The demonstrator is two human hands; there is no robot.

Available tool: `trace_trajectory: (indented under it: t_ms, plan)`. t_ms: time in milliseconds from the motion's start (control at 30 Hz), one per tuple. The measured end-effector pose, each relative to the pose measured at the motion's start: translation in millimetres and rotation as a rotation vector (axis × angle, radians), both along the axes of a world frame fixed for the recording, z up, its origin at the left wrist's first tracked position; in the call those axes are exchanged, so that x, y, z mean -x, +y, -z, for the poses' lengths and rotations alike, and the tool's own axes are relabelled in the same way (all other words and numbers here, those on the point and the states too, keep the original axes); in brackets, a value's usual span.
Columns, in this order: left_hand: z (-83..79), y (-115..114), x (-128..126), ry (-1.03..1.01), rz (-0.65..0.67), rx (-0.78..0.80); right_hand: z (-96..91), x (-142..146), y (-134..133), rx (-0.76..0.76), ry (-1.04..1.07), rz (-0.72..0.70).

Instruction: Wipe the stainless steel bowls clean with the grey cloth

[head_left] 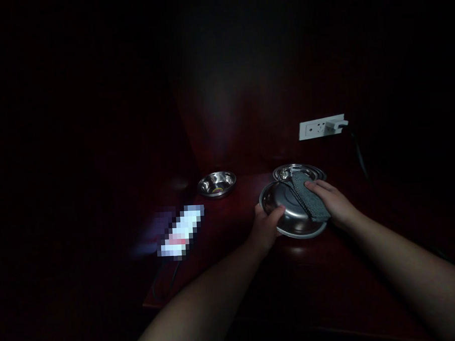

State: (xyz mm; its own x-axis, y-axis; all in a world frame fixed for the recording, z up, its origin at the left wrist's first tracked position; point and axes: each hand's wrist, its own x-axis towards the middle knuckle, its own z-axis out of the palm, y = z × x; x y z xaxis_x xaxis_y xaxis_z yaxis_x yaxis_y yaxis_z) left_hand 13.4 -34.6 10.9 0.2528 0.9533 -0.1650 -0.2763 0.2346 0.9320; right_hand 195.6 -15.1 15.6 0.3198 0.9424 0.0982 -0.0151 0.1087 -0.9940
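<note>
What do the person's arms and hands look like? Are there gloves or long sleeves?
No gloves: the left hand and right hand are bare. The left forearm and right forearm are bare too, narrowing toward the wrists, with no sleeve, watch or bracelet showing. It's too dim to tell about tiny things like rings.

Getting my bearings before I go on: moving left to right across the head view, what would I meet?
Glowing pixelated rectangle → steel bowl standing apart → left hand → grey cloth → right hand.
</note>
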Motion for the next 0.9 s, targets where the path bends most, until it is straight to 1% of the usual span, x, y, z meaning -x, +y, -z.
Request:
trace_trajectory:
  t_ms: [133,267,400,533,633,733,900]
  plan:
    - [-2.4,-8,-3,-0.024,-0.013,-0.034,-2.0,2,-1,-0.021,0.039,0.005]
    - [-2.1,-3,-2,0.0,-0.037,-0.003,-0.7,4,-1,0.057,0.058,0.003]
    - [-0.2,3,-1,0.056,-0.093,-0.052,-0.5,4,-3,0.11,0.076,-0.018]
    - [1.1,6,1,0.067,-0.097,-0.098,-3.0,4,-6,0.129,0.045,-0.058]
    - [1.4,10,3,0.073,-0.08,-0.138,-6.3,4,-10,0.145,0.024,-0.078]
    - [1.6,16,7,0.082,-0.033,-0.16,-8.5,5,-13,0.167,0.014,-0.087]
    - [4.2,26,10,0.079,0.02,-0.186,-7.4,4,-12,0.185,-0.057,-0.1]
